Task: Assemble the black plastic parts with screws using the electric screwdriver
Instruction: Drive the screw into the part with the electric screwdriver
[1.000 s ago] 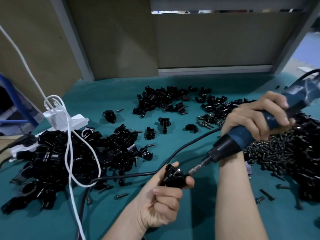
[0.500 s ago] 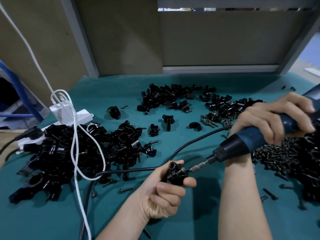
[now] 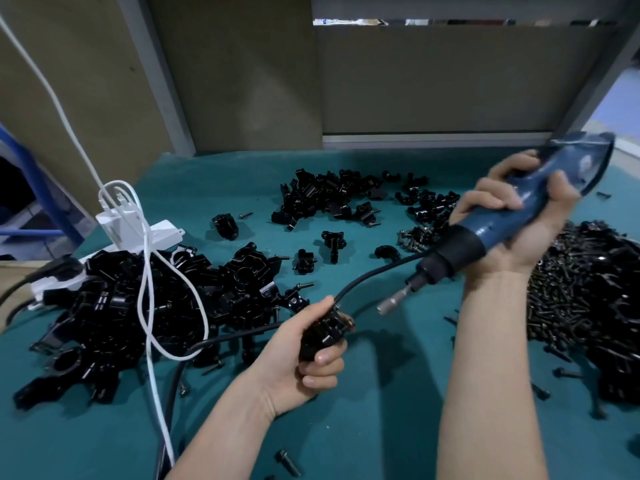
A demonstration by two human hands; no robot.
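Black plastic part (image 3: 323,336), clasped in your left hand (image 3: 304,362) above the worktop (image 3: 381,410); electric screwdriver (image 3: 485,232) gripped in your right hand (image 3: 519,251), bit apart, up-right of the left hand: seat it squarely on the screw before triggering.

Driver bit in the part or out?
Out. The bit hangs clear of the black part in the left hand; mat shows between.
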